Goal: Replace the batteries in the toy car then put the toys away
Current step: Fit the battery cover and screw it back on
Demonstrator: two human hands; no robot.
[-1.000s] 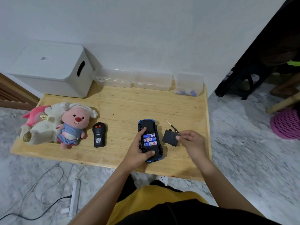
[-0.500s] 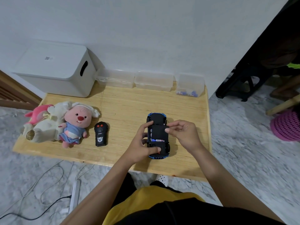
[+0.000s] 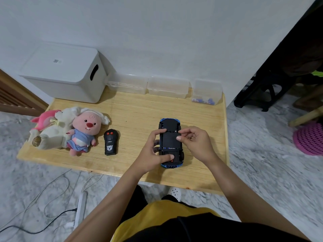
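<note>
A blue toy car [image 3: 170, 142] lies upside down on the wooden table [image 3: 139, 112], black underside up. My left hand [image 3: 153, 151] grips it from the left, index finger near the front axle and thumb near the rear. My right hand [image 3: 195, 142] rests its fingertips on the black battery cover [image 3: 170, 139], which lies over the compartment with a thin strip of the batteries showing at its near edge. A black remote control [image 3: 110, 142] lies to the left of the car. Plush toys [image 3: 70, 130] lie at the table's left end.
A white lidded storage box [image 3: 66, 72] stands at the back left. Three clear plastic bins [image 3: 167, 87] line the wall, the right one [image 3: 206, 92] holding blue items. A power strip [image 3: 79, 210] and cables lie on the marble floor. A pink basket [image 3: 309, 138] sits far right.
My right hand brought the loose battery cover from the right and set it over the compartment, hiding the batteries. The car has shifted slightly right and straightened.
</note>
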